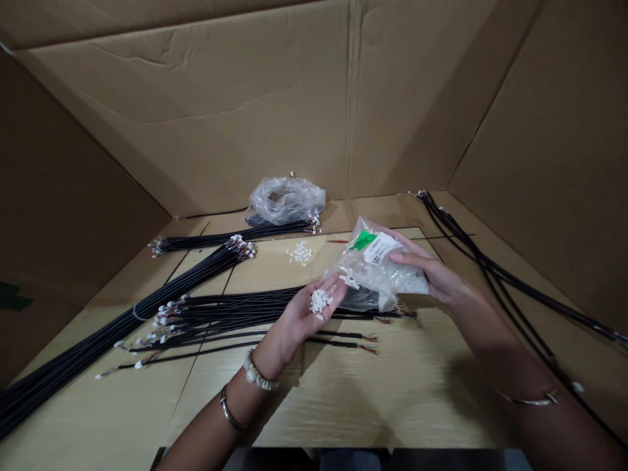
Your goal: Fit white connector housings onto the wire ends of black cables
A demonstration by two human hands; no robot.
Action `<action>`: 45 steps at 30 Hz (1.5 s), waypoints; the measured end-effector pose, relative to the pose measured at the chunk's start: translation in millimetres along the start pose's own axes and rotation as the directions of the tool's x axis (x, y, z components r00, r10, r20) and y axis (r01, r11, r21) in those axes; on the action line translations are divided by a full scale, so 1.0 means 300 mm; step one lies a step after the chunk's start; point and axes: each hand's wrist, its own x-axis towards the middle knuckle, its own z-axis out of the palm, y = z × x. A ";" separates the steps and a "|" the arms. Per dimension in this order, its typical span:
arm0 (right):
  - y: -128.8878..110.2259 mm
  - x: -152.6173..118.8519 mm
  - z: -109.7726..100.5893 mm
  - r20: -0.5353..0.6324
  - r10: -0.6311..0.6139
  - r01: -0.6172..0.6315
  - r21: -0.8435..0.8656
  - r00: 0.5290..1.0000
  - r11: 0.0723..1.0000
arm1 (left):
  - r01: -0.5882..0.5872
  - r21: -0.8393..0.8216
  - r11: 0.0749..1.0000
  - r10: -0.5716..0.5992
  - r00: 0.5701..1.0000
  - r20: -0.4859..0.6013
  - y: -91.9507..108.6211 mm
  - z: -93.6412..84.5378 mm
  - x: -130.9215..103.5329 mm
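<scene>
Now L hand (303, 314) half-open, cupping white pcs (320, 301); R fingers (412, 260) gripping bag (366, 269), more left inside; far pile (299, 253) already on desk (432, 353).

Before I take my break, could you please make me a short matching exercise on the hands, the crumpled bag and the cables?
Things:
1. Left hand
2. Crumpled bag
3. Right hand
4. Cables

Places, colours or states:
A. Black
B. Gripping the labelled bag
C. Palm up, holding white pieces
D. See-through, near the back wall

Right pairs: 1-C, 2-D, 3-B, 4-A.
</scene>
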 end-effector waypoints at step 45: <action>-0.010 0.007 -0.024 -0.060 -0.045 0.042 -0.051 0.997 0.998 | 0.125 -0.150 0.981 -0.126 0.992 0.000 0.008 0.027 0.006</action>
